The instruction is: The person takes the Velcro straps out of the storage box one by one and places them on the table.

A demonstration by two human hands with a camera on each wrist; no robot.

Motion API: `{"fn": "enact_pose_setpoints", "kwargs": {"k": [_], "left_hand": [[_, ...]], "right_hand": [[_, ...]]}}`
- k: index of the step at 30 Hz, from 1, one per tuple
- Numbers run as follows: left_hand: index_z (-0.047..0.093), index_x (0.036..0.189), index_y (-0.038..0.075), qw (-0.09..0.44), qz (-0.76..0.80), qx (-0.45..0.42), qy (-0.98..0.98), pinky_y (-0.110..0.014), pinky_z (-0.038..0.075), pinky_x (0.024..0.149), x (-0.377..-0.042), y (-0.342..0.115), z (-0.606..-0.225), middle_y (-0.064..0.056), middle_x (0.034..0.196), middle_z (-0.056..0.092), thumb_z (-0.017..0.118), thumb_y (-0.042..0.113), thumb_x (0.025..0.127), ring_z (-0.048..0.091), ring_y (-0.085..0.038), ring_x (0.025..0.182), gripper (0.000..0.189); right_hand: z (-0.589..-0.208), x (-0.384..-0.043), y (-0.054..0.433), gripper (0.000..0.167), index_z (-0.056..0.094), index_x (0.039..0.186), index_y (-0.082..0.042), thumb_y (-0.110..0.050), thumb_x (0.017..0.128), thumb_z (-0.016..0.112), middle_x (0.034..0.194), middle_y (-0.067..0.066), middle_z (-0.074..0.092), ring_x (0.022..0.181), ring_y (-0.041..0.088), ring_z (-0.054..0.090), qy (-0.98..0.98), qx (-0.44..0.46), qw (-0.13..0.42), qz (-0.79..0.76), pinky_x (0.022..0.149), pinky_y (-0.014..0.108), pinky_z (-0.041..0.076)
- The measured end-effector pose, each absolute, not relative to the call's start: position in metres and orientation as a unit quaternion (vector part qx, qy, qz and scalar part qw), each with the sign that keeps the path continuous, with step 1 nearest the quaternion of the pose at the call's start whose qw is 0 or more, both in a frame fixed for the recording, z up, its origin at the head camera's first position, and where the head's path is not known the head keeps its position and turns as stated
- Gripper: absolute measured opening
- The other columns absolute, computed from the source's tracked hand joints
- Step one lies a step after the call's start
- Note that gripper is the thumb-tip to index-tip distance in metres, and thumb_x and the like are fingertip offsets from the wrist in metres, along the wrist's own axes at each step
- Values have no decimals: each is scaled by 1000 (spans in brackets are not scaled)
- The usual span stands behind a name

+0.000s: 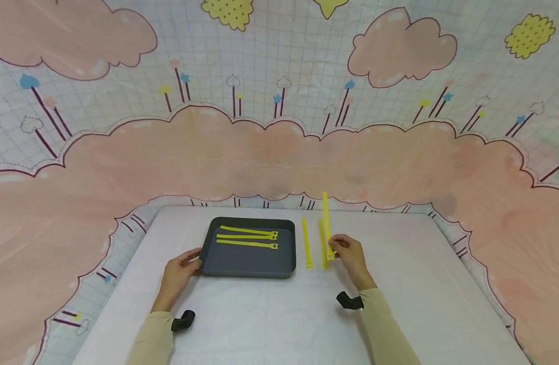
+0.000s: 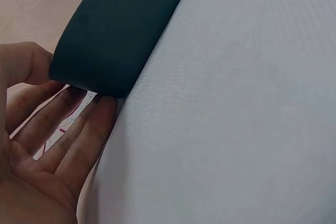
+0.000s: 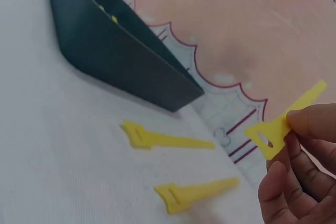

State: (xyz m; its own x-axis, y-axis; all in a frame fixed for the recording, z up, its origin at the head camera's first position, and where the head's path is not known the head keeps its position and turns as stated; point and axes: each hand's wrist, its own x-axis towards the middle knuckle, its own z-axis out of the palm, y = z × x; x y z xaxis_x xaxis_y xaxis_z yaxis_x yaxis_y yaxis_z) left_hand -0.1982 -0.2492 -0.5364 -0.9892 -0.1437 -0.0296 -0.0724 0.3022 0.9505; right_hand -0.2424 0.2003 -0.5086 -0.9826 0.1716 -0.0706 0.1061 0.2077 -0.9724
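Observation:
My left hand (image 1: 178, 274) holds the dark grey tray (image 1: 247, 264) at its left end. In the left wrist view the thumb is at the tray's rim and the fingertips are at its lower edge. Three yellow cable ties (image 1: 246, 244) lie lengthwise inside the tray. My right hand (image 1: 350, 253) pinches another yellow cable tie (image 3: 310, 98) near its slotted head, raised above the table with its strap pointing away. Two more lie between tray and hand: the nearer-to-tray cable tie (image 1: 306, 243) and a second cable tie (image 3: 197, 193), partly overlapped by the held one in the head view.
The white table (image 1: 261, 319) carries all of these things. Behind it hangs a patterned cloth (image 1: 261, 157) with clouds. Each wrist wears a black camera, the left camera (image 1: 183, 321) and the right camera (image 1: 350, 300).

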Motion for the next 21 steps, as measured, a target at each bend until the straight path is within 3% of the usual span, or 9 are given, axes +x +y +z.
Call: {"fn": "enact_pose_setpoints", "kwargs": {"k": [5, 21], "left_hand": [[58, 135, 2, 27, -589, 65, -805, -17, 58, 75, -199, -251, -536, -20, 138, 58, 57, 7, 94, 68, 0, 96, 41], [57, 136, 3, 23, -573, 68, -817, -16, 57, 77, -200, -250, -537, -18, 140, 57, 56, 9, 95, 68, -19, 108, 42]], "right_hand": [[-514, -243, 211, 21, 67, 108, 1, -13, 92, 67, 84, -3, 69, 75, 10, 61, -777, -111, 20, 619, 63, 21, 52], [-524, -245, 232, 25, 68, 109, 2, -16, 92, 64, 78, -1, 64, 68, 10, 52, -804, -168, -22, 570, 56, 20, 42]]}}
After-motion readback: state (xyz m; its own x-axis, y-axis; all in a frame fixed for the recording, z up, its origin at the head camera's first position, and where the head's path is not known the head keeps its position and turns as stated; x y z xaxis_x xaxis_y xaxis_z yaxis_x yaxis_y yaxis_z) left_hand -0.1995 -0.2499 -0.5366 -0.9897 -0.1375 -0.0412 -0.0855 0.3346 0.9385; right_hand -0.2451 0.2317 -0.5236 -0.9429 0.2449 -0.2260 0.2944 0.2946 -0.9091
